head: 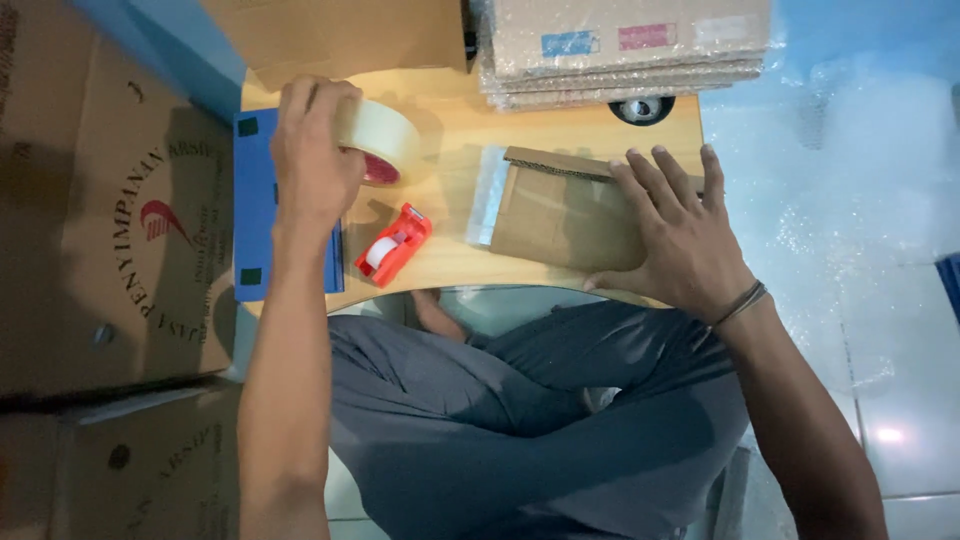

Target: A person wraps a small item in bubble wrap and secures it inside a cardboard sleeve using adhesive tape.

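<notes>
Seen from the head camera, a wide roll of pale, translucent packing tape (pixel 378 135) is gripped at its rim by the left hand (pixel 315 160), fingers curled over the top, above the left part of a light wooden tabletop (pixel 450 130) with a curved front edge. A flat brown corrugated cardboard packet (pixel 560 215), its ribbed edge exposed along the top, is pressed down by the right hand (pixel 680 235), fingers spread wide and palm flat, a thin band worn at the wrist. A small red plastic tape dispenser (pixel 393 245) lies between the two hands, just beside a blue flat board (pixel 255 200). Flattened cartons wrapped in clear film (pixel 620 50) are stacked at the far edge. Large printed cardboard boxes (pixel 110 220) stand at left; pale glossy floor tiles (pixel 880 330) are seen at right.
</notes>
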